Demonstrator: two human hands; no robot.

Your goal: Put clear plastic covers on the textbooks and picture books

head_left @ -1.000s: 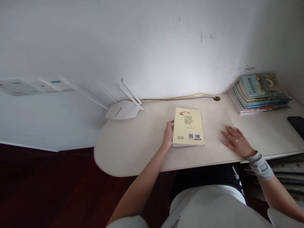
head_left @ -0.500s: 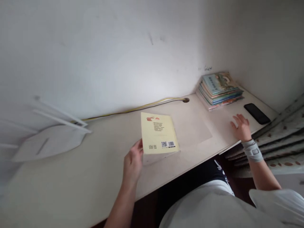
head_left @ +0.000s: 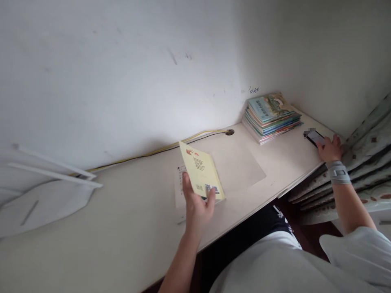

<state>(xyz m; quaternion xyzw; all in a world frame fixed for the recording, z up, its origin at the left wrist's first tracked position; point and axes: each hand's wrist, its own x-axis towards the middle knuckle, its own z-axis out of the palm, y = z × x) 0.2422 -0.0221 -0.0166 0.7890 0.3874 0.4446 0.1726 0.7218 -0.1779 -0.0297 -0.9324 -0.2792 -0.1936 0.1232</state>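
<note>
A thin book with a pale yellow back cover (head_left: 200,169) stands partly raised over the white desk, its cover tilted. My left hand (head_left: 198,201) grips its lower left part, thumb on the cover and fingers behind it. Under and left of the cover lies a white printed page (head_left: 179,191). At the right end of the desk my right hand (head_left: 331,148) is on a black phone (head_left: 316,137) with a lit screen, the thumb at its lower edge and the other fingers spread beyond it.
A stack of thin books (head_left: 271,116) rests against the wall on the desk (head_left: 91,236). Yellow and black cables (head_left: 146,155) run along the wall to a round hole (head_left: 229,132). A white object with rods (head_left: 45,203) is at left; a patterned curtain (head_left: 363,162) hangs at right.
My right hand has moved right onto the phone, whose screen is now lit. My left hand has shifted its hold, its thumb now over the cover, and the cover tilts more, showing the page beneath.
</note>
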